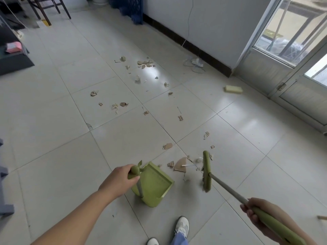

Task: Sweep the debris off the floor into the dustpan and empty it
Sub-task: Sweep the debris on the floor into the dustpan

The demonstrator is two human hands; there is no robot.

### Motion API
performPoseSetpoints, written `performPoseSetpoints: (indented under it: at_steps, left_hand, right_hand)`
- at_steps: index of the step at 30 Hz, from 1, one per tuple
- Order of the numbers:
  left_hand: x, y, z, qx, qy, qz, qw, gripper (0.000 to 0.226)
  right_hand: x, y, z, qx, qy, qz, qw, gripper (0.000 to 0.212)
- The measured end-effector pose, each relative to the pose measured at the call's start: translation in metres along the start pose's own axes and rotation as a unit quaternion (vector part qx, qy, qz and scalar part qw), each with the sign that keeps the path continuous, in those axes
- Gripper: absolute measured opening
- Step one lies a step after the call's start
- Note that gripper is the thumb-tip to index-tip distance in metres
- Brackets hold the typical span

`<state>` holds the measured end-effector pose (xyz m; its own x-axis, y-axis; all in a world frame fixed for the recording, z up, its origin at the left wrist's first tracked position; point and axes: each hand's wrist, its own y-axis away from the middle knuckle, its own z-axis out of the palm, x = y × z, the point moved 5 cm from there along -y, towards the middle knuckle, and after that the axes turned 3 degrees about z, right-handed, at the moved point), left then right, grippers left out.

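A floor of pale, glossy square tiles (53,138) with thin grout lines fills the room, and light from the right throws bright patches on it. Torn scraps of brown cardboard and paper debris (146,63) lie strewn across the middle tiles, from a thick cluster near the far wall down to a larger wedge-shaped cardboard piece (180,165) close to the person.

That piece lies between a green plastic dustpan (155,184) and the green head of a long-handled broom (207,172). The dustpan stands on the floor with its open mouth turned toward the scraps. The left hand (118,181) is curled round the green knob on top of the dustpan's upright handle. The right hand (256,214) is wrapped round the broom's green grip, and its grey pole slants down to the head just right of the scraps.

A white wall (212,23) with a dark skirting board (185,43) runs along the far side. A white cable and plug block (196,62) lie at its foot. To the right stands a metal-framed glass door (265,71), and a yellow rectangular sponge (233,89) lies on the tiles near it. Dark wooden chair legs (46,15) show at top left. White shoes (182,227) show at the bottom edge.
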<state>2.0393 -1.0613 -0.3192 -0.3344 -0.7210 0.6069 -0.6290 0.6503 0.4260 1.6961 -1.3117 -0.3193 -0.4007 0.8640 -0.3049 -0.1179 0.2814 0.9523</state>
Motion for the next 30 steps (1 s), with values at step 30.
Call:
performPoseSetpoints:
  at_steps: [30]
  left_hand:
    - [0.011,-0.006,-0.006,-0.007,-0.026,-0.013,1.000,0.008]
  right_hand:
    - [0.004,-0.082,0.019,0.038,-0.106,0.043,0.993,0.023]
